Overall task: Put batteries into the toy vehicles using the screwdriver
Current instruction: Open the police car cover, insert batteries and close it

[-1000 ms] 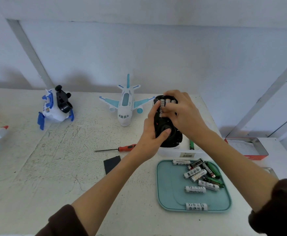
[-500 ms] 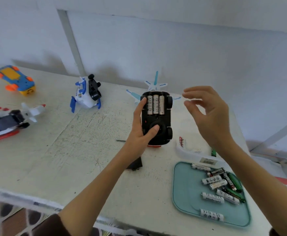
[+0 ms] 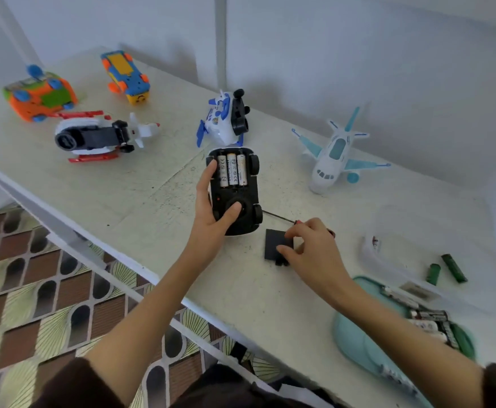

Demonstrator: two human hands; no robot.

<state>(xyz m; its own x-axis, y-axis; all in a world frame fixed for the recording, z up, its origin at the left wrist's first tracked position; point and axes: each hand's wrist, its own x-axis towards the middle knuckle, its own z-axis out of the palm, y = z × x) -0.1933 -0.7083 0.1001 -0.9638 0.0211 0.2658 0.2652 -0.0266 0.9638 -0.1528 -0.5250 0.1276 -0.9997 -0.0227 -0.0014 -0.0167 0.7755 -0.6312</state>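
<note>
With three white batteries (image 3: 232,171) seated in the upturned black toy car (image 3: 235,192) held by the left hand (image 3: 211,213), the right hand (image 3: 308,248) beside it pinches the flat black cover (image 3: 273,244); closing and screwing remain.

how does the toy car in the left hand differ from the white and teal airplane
The toy car lies belly up, gripped by the left hand; the airplane stands upright on the table, untouched. The car's underside is black, with three batteries in its uncovered compartment; the airplane shows a white body with teal wings and no batteries in sight. Both are plastic toy vehicles.
</note>
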